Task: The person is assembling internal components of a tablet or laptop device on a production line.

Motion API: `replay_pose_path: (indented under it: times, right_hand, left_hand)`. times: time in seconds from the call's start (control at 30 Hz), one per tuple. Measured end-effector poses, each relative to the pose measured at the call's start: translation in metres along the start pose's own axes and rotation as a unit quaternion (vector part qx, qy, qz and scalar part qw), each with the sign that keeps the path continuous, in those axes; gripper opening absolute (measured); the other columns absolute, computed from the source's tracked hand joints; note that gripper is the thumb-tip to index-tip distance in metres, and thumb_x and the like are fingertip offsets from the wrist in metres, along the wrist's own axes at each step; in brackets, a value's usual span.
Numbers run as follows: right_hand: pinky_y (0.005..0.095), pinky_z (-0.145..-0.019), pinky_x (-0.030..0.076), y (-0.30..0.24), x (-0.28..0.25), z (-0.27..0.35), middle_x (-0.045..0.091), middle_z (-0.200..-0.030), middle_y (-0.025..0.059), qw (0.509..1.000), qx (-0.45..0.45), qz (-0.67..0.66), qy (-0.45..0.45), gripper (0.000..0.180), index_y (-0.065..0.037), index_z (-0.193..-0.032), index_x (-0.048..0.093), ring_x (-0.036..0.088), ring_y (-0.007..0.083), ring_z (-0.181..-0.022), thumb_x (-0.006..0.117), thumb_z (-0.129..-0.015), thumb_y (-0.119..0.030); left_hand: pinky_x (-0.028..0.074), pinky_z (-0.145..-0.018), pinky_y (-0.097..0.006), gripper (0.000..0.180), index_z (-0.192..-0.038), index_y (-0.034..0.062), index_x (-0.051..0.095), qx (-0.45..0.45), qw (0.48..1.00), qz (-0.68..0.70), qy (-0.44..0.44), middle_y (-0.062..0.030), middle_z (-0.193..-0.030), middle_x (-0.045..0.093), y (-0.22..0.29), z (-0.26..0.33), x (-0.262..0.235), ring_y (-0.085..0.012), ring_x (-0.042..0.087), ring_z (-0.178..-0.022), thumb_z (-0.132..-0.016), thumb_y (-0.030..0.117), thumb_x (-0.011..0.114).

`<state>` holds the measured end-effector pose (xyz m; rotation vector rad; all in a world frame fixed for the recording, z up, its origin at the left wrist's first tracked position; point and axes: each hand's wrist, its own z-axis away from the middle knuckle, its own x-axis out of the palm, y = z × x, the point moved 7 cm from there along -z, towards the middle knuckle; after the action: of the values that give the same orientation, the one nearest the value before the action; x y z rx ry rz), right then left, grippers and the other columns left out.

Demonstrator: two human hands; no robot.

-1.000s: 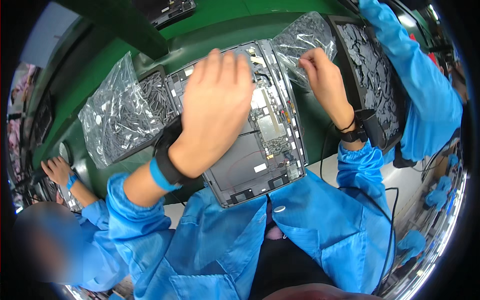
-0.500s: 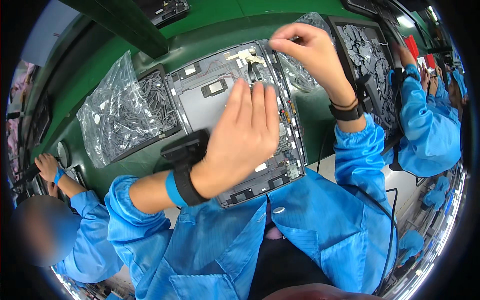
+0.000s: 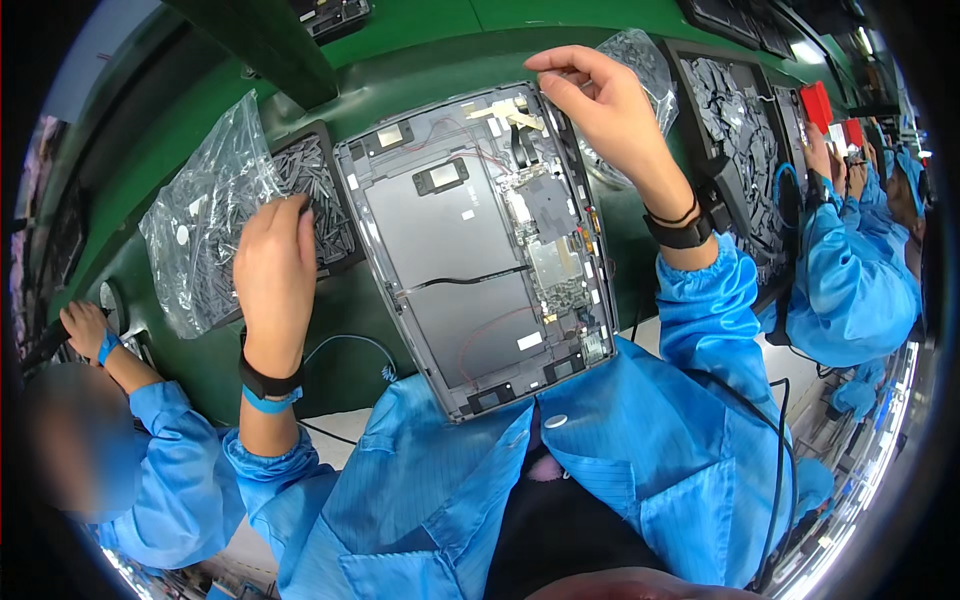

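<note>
An opened tablet housing (image 3: 440,240) lies in front of me, its lower edge close to my jacket. It shows a circuit board, thin wires and a black ribbon cable (image 3: 465,279) across the middle. My left hand (image 3: 275,275) is over the tray of small dark strips (image 3: 325,205) left of the housing. Its fingers are drawn together at the strips; whatever is between the tips is hidden. Beside the housing's far right corner is my right hand (image 3: 605,100), thumb and forefinger curled towards each other. I cannot make out what they hold, if anything.
A clear plastic bag (image 3: 205,225) partly covers the strip tray; another bag (image 3: 640,75) lies behind my right hand. Farther right stands a tray of dark parts (image 3: 730,130). A green post (image 3: 265,50) rises at the back. People in blue work on both sides.
My left hand has moved left from above the housing to the strip tray, uncovering the board and ribbon cable. My right hand has shifted slightly left at the far corner.
</note>
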<state>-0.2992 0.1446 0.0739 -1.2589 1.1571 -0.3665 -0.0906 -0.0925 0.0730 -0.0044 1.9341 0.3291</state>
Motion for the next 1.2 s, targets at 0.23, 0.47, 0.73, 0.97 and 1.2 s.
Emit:
replay_pose_path:
  times: [0.23, 0.47, 0.73, 0.97, 1.2]
  right_hand:
    - [0.0353, -0.067, 0.049, -0.033, 0.008, 0.009, 0.062, -0.08, 0.0114, 0.977, -0.087, 0.195, 0.017, 0.025, 0.0, -0.098, 0.066, 0.06, 0.0251, -0.071, 0.065, -0.077, -0.012]
    - [0.0333, -0.065, 0.049, -0.019, 0.011, 0.005, 0.061, -0.076, 0.0092, 0.99, -0.034, 0.14, 0.004, 0.022, 0.002, -0.096, 0.063, 0.058, 0.0208, -0.068, 0.064, -0.079, -0.012]
    - [0.0269, -0.057, 0.045, 0.002, 0.007, 0.01, 0.062, -0.072, 0.0039, 0.998, 0.048, -0.019, -0.038, 0.026, 0.0, -0.109, 0.066, 0.054, 0.0111, -0.057, 0.061, -0.085, -0.011]
    - [0.0447, -0.067, 0.051, -0.043, 0.017, 0.011, 0.065, -0.082, 0.0214, 0.961, -0.135, 0.235, 0.054, 0.021, 0.003, -0.096, 0.064, 0.063, 0.0395, -0.073, 0.06, -0.077, -0.004]
    - [0.042, -0.07, 0.052, -0.041, 0.01, 0.012, 0.067, -0.083, 0.0166, 0.963, -0.137, 0.226, 0.046, 0.019, -0.001, -0.097, 0.066, 0.064, 0.0352, -0.077, 0.062, -0.08, -0.007]
  left_hand:
    - [0.048, -0.078, -0.043, 0.013, -0.096, -0.0018, 0.063, -0.026, 0.998, 0.019, -0.047, -0.0178, -0.092, 0.062, -0.012, 0.0, 0.024, -0.0369, 0.059, -0.089, -0.084, 0.003, 0.064]
    - [0.048, -0.068, -0.039, 0.01, -0.092, -0.003, 0.061, -0.031, 0.993, 0.095, -0.055, -0.0182, -0.085, 0.061, -0.021, -0.003, 0.024, -0.0331, 0.06, -0.074, -0.084, 0.0, 0.065]
    - [0.05, -0.061, -0.03, 0.006, -0.094, -0.0003, 0.061, -0.133, 0.972, 0.192, 0.026, -0.0122, -0.079, 0.066, -0.017, -0.002, 0.006, -0.0221, 0.064, -0.066, -0.091, 0.004, 0.063]
    - [0.054, -0.067, -0.025, 0.016, -0.107, -0.0056, 0.066, -0.158, 0.839, 0.521, 0.019, -0.0102, -0.087, 0.068, 0.023, 0.006, -0.004, -0.0139, 0.065, -0.076, -0.093, 0.0, 0.06]
    - [0.058, -0.072, -0.03, 0.029, -0.124, -0.0069, 0.055, -0.167, 0.688, 0.701, -0.088, -0.0186, -0.096, 0.069, 0.063, -0.02, 0.009, -0.021, 0.069, -0.084, -0.098, 0.004, 0.054]
